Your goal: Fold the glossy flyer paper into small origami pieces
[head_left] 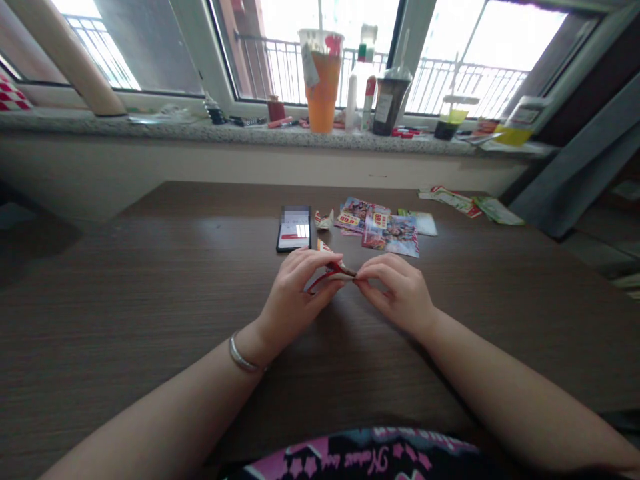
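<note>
Between my hands is a small red-and-white folded piece [329, 272], perhaps paper or a wrapper; its exact kind is hard to make out. My left hand [303, 283] holds its left part, fingers above and thumb below. At its narrow, dark right end, my right hand [397, 290] pinches with thumb and fingertips close together. Just beyond the left hand lies a black-edged phone [295, 230] with a lit screen. Beside the phone sits a small crumpled wrapper [324, 220]. Colourful printed cards [393, 232] overlap on the table beyond my right hand.
The dark wooden table [150, 300] reaches a wall below the window. Several flat packets [457, 201] lie at its back right. Along the stone windowsill [170, 127] stand a tall orange drink cup [321, 87], a dark drink cup [390, 100], bottles and pens.
</note>
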A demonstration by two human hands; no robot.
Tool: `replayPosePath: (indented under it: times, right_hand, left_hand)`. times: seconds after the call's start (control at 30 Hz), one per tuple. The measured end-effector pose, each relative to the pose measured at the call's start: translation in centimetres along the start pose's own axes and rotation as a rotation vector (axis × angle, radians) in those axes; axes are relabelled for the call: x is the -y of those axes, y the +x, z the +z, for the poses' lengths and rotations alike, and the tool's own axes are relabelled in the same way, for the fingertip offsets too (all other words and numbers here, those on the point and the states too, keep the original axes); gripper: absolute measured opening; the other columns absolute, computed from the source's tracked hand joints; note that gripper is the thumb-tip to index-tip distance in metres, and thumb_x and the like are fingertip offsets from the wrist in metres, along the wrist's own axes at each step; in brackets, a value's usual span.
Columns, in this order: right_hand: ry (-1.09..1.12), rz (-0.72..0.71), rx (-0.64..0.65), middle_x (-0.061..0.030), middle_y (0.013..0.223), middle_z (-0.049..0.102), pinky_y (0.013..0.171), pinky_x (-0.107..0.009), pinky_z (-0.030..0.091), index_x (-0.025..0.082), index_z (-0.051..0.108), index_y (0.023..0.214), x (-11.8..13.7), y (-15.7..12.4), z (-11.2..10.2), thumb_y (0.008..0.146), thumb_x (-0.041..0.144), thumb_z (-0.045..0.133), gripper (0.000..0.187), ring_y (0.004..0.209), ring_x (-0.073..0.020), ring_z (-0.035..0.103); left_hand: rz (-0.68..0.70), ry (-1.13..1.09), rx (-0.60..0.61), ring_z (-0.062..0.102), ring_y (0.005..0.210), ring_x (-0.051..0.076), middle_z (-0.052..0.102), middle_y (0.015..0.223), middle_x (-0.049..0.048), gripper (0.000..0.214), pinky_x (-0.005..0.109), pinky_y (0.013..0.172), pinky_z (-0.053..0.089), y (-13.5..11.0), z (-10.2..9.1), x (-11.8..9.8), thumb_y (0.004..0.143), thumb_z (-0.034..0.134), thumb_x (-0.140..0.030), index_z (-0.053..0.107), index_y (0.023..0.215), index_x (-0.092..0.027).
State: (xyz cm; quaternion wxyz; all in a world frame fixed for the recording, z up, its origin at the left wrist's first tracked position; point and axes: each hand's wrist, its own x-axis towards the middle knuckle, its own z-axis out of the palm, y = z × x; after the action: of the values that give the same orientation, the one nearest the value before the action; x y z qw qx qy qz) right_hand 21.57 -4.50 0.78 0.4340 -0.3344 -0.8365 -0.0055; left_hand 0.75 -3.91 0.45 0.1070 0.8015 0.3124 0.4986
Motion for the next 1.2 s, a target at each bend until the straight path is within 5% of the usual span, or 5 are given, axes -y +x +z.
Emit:
replayPosePath:
  times: [0.27, 0.5, 0.93, 1.2]
  right_hand:
    - [0.069, 0.047, -0.021, -0.0027, 0.085, 0.067, 0.078, -0.032, 0.05, 0.024, 0.06, 0.082, 0.7, 0.44, -0.37, 0.082, 0.014, 0.059, 0.01, 0.083, -0.0167, 0.062]
    - [0.045, 0.045, -0.048, -0.0027, 0.085, 0.068, 0.079, -0.032, 0.049, 0.024, 0.061, 0.084, 0.81, 0.43, -0.39, 0.084, 0.016, 0.062, 0.008, 0.083, -0.0169, 0.061]
    - [-0.093, -0.019, -0.065, -0.0023, 0.082, 0.067, 0.075, -0.032, 0.05, 0.026, 0.067, 0.087, 1.05, 0.57, -0.62, 0.085, 0.02, 0.064, 0.007, 0.08, -0.0175, 0.059]
    - [-0.135, -0.035, -0.071, -0.0025, 0.081, 0.066, 0.075, -0.033, 0.05, 0.025, 0.064, 0.085, 1.12, 0.65, -0.76, 0.084, 0.02, 0.064, 0.005, 0.079, -0.0179, 0.058]
  left_hand:
    - [-0.013, -0.122, 0.01, 0.066, 0.095, 0.02, 0.07, 0.093, 0.0058, 0.009, 0.042, 0.094, 0.051, 0.25, -0.12, -0.75, 0.085, 0.067, -0.023, 0.063, 0.092, -0.021]
    - [-0.021, -0.099, -0.002, 0.067, 0.097, 0.017, 0.072, 0.098, 0.0051, 0.011, 0.036, 0.093, 0.054, 0.22, -0.09, -1.01, 0.086, 0.065, -0.017, 0.066, 0.096, -0.02]
    - [-0.012, -0.035, 0.001, 0.061, 0.111, 0.021, 0.07, 0.104, 0.0061, 0.016, 0.04, 0.097, 0.05, 0.18, -0.12, -0.91, 0.083, 0.068, -0.019, 0.066, 0.099, -0.021]
    - [0.068, 0.056, -0.048, 0.063, 0.092, 0.018, 0.071, 0.091, 0.0019, 0.01, 0.037, 0.087, 0.051, 0.55, -0.53, -1.04, 0.081, 0.072, -0.023, 0.068, 0.091, -0.023]
